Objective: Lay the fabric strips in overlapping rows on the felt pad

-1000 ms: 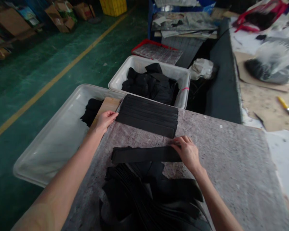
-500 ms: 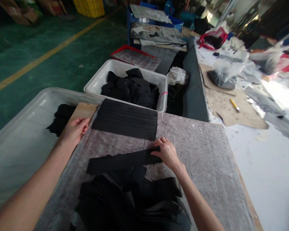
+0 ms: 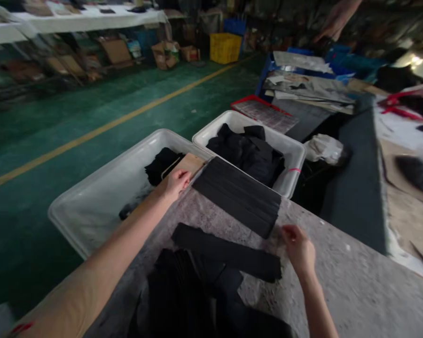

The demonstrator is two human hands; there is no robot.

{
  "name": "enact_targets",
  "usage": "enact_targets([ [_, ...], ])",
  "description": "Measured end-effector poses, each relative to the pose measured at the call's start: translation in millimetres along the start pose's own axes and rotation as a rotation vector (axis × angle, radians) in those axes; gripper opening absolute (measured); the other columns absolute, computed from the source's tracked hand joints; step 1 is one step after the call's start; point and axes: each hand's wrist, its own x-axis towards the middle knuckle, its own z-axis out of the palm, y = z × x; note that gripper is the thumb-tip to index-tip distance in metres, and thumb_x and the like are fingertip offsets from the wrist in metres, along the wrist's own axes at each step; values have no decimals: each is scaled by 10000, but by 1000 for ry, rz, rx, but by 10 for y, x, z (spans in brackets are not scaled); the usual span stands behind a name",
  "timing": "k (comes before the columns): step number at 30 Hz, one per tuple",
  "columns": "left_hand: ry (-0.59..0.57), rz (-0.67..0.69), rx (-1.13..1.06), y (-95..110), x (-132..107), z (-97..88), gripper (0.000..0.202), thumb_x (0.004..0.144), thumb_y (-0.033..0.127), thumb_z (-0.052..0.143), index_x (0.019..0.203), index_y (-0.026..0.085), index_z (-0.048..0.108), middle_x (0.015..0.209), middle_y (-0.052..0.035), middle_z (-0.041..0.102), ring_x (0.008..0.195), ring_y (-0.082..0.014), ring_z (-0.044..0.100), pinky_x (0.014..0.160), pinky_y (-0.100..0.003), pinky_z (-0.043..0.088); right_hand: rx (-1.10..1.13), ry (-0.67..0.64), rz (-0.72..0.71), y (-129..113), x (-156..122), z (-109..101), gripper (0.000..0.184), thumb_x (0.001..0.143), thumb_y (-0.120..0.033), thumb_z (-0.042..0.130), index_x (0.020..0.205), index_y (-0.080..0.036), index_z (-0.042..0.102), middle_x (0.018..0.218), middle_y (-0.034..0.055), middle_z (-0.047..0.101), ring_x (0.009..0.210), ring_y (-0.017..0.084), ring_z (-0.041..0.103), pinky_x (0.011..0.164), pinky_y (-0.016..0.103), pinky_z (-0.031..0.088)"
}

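My left hand (image 3: pixel 176 182) lies with its fingers flat on the table's far left corner, where a bare wooden board (image 3: pixel 189 164) meets the grey felt cover (image 3: pixel 338 277). A neat stack of black fabric strips (image 3: pixel 239 195) lies just right of it. One single black strip (image 3: pixel 229 252) lies crosswise nearer to me. My right hand (image 3: pixel 299 249) hovers just above that strip's right end, off the cloth, fingers curled with nothing seen in them. A loose heap of black pieces (image 3: pixel 186 300) fills the near edge.
Two white plastic tubs stand beyond the table: the near tub (image 3: pixel 91 206) holds a few black pieces, the far tub (image 3: pixel 296 150) a pile of black cloth. Green floor with a yellow line lies left. Another person's hand (image 3: pixel 334 21) shows at top right above cluttered benches.
My right hand has lifted off the single strip and curled. The strip now lies slanted. The view has swung up and left; my left hand stays at the corner.
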Motion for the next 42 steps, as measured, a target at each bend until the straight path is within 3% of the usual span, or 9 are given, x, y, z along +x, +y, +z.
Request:
enact_targets([
  [9,49,-2,-58,-43,1,-134,262,756,372,651,690,186,478,499,68,469,342,-36,336,343,-201,157,69,-69,-9,-27,-164,-18,471,796,-657,490,831,-214,646,771,75,695,642,232,652,565,314,479],
  [14,22,13,-91,-96,11,-167,260,774,366,648,703,179,482,526,63,486,352,-26,342,352,-192,173,-27,-254,-215,-230,-445,-45,466,841,-680,455,880,-254,640,873,54,682,738,221,660,576,302,481],
  [18,9,43,-73,-90,3,-162,285,781,367,647,669,181,462,529,58,481,367,-29,344,364,-198,173,-152,-297,-391,-282,-579,-6,500,834,-713,445,907,-252,626,908,73,669,814,265,644,649,367,489],
  [24,-37,113,153,49,-198,-144,253,806,398,630,726,178,534,625,22,558,480,-66,457,467,-199,320,-168,-398,-377,-251,-571,48,395,844,-629,508,831,-246,607,815,42,645,769,242,624,636,346,470],
  [26,-184,226,339,134,-401,-124,221,803,396,652,823,179,615,741,-13,627,623,-106,552,572,-214,395,-121,-438,-365,-263,-573,41,354,856,-584,516,812,-251,625,827,35,646,771,226,627,635,326,468],
  [30,-784,400,661,270,-875,-23,308,805,433,681,1012,204,683,954,-59,676,855,-175,613,741,-262,427,28,-442,-277,-324,-613,-15,345,874,-557,508,832,-248,657,817,23,659,727,194,636,615,286,463],
  [32,-937,484,742,267,-1035,45,368,782,457,707,1051,207,679,979,-66,674,899,-196,610,786,-283,418,89,-451,-231,-350,-640,-52,358,874,-561,510,806,-243,661,780,11,665,680,179,631,597,271,457],
  [38,-1058,498,803,121,-1130,94,195,823,378,685,921,211,709,865,-36,665,820,-173,612,742,-268,404,242,-576,-96,-292,-723,-98,398,871,-572,515,801,-228,701,606,-14,628,558,162,591,483,240,424],
  [42,-1017,464,747,164,-1104,56,178,859,360,639,811,197,695,857,-40,661,821,-165,602,751,-264,403,273,-541,-131,-242,-752,-111,346,903,-512,504,946,-248,724,849,11,707,744,184,659,638,262,505],
])
